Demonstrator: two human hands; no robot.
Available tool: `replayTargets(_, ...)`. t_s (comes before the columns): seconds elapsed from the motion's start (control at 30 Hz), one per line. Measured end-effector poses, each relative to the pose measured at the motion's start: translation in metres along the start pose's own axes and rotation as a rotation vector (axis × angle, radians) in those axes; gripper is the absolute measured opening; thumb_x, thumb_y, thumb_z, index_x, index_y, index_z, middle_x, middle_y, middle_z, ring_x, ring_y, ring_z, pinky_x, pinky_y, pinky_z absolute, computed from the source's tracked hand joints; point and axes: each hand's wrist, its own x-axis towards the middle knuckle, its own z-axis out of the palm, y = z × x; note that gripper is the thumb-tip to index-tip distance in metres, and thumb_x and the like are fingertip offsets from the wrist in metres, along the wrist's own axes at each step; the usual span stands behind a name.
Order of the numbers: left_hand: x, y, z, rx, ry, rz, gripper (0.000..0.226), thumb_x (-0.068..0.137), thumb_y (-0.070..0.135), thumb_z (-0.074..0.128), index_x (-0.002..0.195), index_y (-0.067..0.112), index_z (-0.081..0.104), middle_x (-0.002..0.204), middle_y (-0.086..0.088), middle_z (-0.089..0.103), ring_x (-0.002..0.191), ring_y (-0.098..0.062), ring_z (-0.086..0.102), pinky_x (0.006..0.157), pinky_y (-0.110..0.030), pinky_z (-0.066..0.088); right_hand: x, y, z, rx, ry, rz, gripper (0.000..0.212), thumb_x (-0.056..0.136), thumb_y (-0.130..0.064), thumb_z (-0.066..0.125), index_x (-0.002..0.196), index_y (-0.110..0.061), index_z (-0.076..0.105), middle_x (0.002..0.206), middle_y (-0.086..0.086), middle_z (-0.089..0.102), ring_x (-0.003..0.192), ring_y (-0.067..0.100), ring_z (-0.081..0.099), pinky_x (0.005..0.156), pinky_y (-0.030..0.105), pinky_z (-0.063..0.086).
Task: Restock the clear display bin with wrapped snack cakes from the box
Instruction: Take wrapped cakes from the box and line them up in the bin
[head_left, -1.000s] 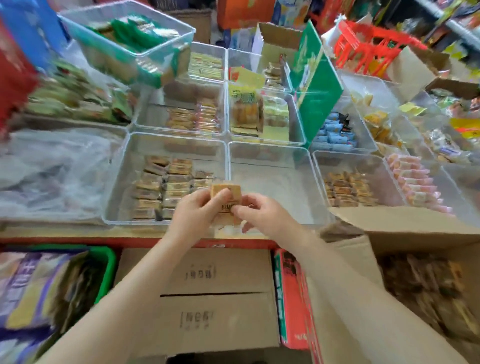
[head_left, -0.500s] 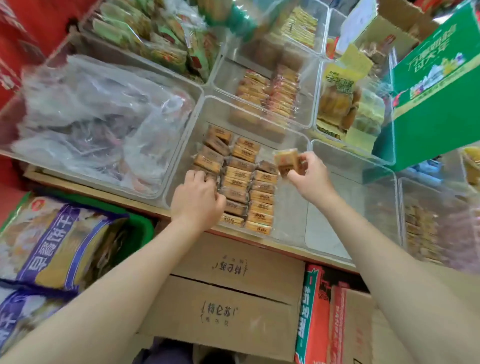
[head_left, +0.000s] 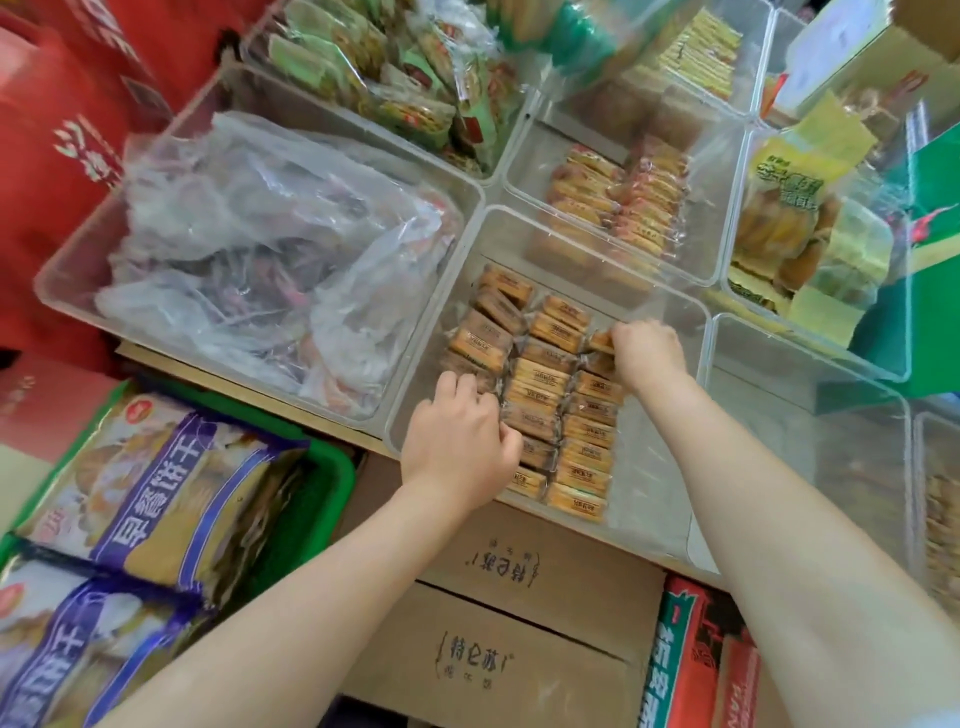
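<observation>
The clear display bin (head_left: 670, 304) holds three rows of wrapped snack cakes (head_left: 545, 379) in brown and orange wrappers. My right hand (head_left: 649, 356) pinches one snack cake (head_left: 601, 341) at the far end of the right row, low against the cakes there. Over the near end of the left row, my left hand (head_left: 462, 441) has its fingers curled down around a cake that it mostly hides. The right part of the bin floor is bare. The open supply box is out of view.
A bin of crumpled plastic bags (head_left: 270, 249) sits to the left, and other snack bins (head_left: 618, 197) stand behind. An empty clear bin (head_left: 810, 415) is to the right. Closed cardboard cartons (head_left: 498, 623) and a green crate of bagged biscuits (head_left: 156, 499) lie below the shelf edge.
My right hand has lowered its cake from above the bin down onto the far end of the right row. My left hand has stayed at the near left row. The view has tilted down and left.
</observation>
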Motion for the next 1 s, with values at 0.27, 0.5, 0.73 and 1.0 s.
replayTargets(0.27,0.001,0.002,0.0,0.013,0.019,-0.015,0.042,0.097,0.039,0.036,0.109,0.012,0.065,0.122,-0.007,0.058,0.117,-0.024,0.043,0.069,-0.032,0.037,-0.006,-0.031,0.023,0.247,-0.134,0.026,0.071,0.092,0.006,0.046,0.154,0.005,0.012,0.155,0.03,0.029,0.144,0.043,0.029,0.119,0.046,0.025)
replayTargets(0.5,0.001,0.0,0.005,0.01,0.044,-0.025,0.04,0.097,0.039,0.037,0.108,0.013,0.066,0.117,-0.007,0.059,0.115,-0.023,0.044,0.07,-0.032,0.037,-0.07,-0.043,0.028,0.644,-0.096,-0.006,0.077,0.095,0.006,0.043,0.16,-0.007,0.005,0.166,0.021,0.006,0.153,0.038,0.008,0.125,0.048,0.015)
replayTargets(0.73,-0.028,0.034,0.008,-0.012,0.124,-0.015,0.028,0.097,0.03,0.048,0.108,0.009,0.064,0.116,-0.011,0.062,0.108,-0.028,0.05,0.086,-0.039,0.045,-0.223,0.032,0.018,1.014,0.129,-0.15,0.028,0.102,-0.012,0.047,0.12,-0.014,0.068,0.118,0.001,0.067,0.108,0.014,0.06,0.095,0.027,0.049)
replayTargets(1.0,-0.19,0.298,0.04,-0.638,-0.231,0.408,0.004,0.096,0.032,0.06,0.099,0.035,0.061,0.101,0.008,0.062,0.094,-0.011,0.059,0.083,-0.035,0.045,-0.422,0.202,0.098,1.149,0.692,0.335,0.02,0.09,-0.01,0.054,0.091,-0.016,0.073,0.077,-0.007,0.069,0.071,0.006,0.058,0.064,0.019,0.039)
